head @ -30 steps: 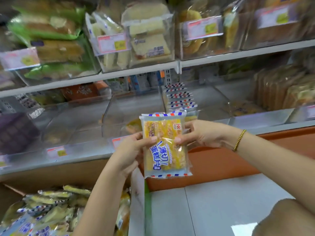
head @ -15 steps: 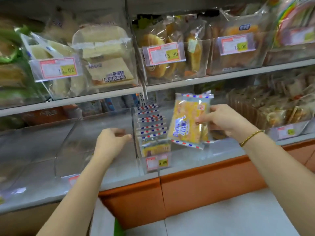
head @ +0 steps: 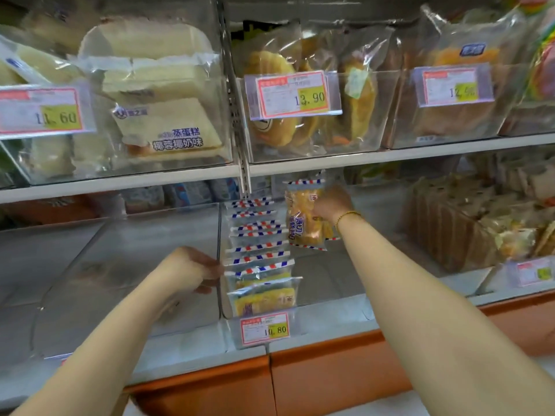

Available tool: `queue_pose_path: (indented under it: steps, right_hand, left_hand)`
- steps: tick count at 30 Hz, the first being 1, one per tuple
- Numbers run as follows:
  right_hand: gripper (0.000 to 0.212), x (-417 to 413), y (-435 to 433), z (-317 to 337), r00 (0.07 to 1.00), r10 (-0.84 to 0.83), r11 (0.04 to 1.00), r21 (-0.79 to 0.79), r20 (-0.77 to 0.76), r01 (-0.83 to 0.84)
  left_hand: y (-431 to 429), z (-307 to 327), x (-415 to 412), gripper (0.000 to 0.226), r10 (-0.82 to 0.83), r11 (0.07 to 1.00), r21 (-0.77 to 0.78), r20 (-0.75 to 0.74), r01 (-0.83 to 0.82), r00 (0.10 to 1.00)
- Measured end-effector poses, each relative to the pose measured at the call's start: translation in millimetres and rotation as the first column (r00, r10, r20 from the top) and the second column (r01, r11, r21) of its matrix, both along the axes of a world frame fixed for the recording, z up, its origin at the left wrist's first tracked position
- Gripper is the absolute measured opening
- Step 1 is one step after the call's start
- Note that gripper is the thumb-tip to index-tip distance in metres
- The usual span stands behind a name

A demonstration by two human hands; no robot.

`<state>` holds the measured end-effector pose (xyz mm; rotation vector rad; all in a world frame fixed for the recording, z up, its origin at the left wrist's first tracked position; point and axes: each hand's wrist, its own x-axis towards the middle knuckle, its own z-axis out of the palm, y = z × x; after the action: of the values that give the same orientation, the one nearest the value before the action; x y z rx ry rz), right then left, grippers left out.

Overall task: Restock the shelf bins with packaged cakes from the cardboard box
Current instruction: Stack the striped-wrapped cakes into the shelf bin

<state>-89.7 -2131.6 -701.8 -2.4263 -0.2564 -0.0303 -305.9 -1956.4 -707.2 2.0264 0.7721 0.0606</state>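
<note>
A right hand (head: 330,205) grips a packaged cake (head: 303,226) upright over the clear bin (head: 330,283), at two o'clock from the row of packs (head: 259,253) standing along the bin's left side. At nine o'clock of that row, the left hand (head: 192,271) curls its fingers round the bin's side wall. A price tag (head: 265,327) fronts the bin at six o'clock.
</note>
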Motion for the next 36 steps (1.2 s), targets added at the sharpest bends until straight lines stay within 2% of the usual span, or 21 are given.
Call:
queue_pose_path:
  steps: [2,4,6,9,13,16,18,20,24,26,29,33,34,36]
  right_hand:
    - [0.019,6.7,16.3,-12.5,0.999,0.03,0.996,0.086,-0.027,-0.027]
    - [0.025,8.1,30.7,-26.5,0.998,0.063,0.985,0.161,-0.02,-0.059]
    - [0.029,8.7,36.9,-39.5,0.997,0.076,0.994,0.086,-0.025,-0.074]
    - [0.034,11.6,33.8,-47.1,0.997,0.053,0.989,-0.136,-0.061,-0.061]
    - [0.034,6.7,36.1,-35.8,0.994,0.098,0.971,-0.216,-0.045,-0.106]
    - [0.028,-1.9,40.8,-34.4,0.916,0.278,0.914,-0.214,-0.289,-0.345]
    - [0.017,-10.7,37.7,-40.7,0.866,0.324,0.87,-0.239,-0.38,-0.43]
    - [0.013,-9.0,34.2,-52.8,0.882,0.36,0.838,-0.311,-0.304,-0.449]
    - [0.039,23.6,42.1,-78.0,0.954,0.282,0.89,-0.345,-0.098,-0.298]
    - [0.044,38.2,48.0,-87.4,0.962,0.269,0.896,-0.357,-0.041,-0.265]
    - [0.035,29.8,45.5,-80.0,0.959,0.281,0.903,-0.332,-0.02,-0.272]
    - [0.019,-6.5,34.9,-52.1,0.939,0.327,0.883,-0.321,-0.106,-0.343]
    - [0.015,-15.2,32.3,-42.8,0.948,0.305,0.892,-0.32,-0.094,-0.319]
    - [0.026,-37.7,24.7,-17.2,0.977,0.214,0.92,-0.335,0.002,-0.201]
  left_hand:
    - [1.2,1.5,3.8,0.015,-0.017,1.0,0.002,-0.026,0.017,1.0]
    - [2.8,1.1,4.8,0.013,-0.029,1.0,-0.003,-0.03,0.029,0.999]
    - [5.1,-3.3,4.8,0.009,-0.041,0.999,-0.005,-0.012,0.041,0.999]
    - [8.6,-8.2,4.8,0.004,-0.039,0.999,-0.021,0.025,0.04,0.999]
    - [10.0,-10.7,4.4,0.006,-0.018,0.998,-0.052,0.052,0.021,0.998]
    - [7.7,-11.2,3.1,0.013,-0.015,0.999,-0.044,0.06,0.017,0.998]
    - [6.5,-11.9,2.4,0.021,-0.01,0.999,-0.039,0.059,0.012,0.998]
    - [5.4,-12.8,1.7,0.026,-0.004,0.999,-0.033,0.061,0.006,0.998]
    - [4.2,-13.6,1.2,0.029,0.008,0.999,-0.054,0.062,-0.005,0.998]
    - [5.9,-14.4,1.4,0.029,0.01,0.998,-0.062,0.053,-0.007,0.999]
    - [6.4,-14.2,2.0,0.03,0.012,0.998,-0.063,0.036,-0.009,0.999]
    - [4.6,-12.4,-1.1,0.031,0.02,0.998,-0.062,0.035,-0.018,0.999]
    - [4.0,-11.7,-4.7,0.032,0.007,0.999,-0.049,0.039,-0.005,0.999]
    - [2.1,-10.9,-15.5,0.032,-0.06,0.998,0.012,0.046,0.06,0.997]
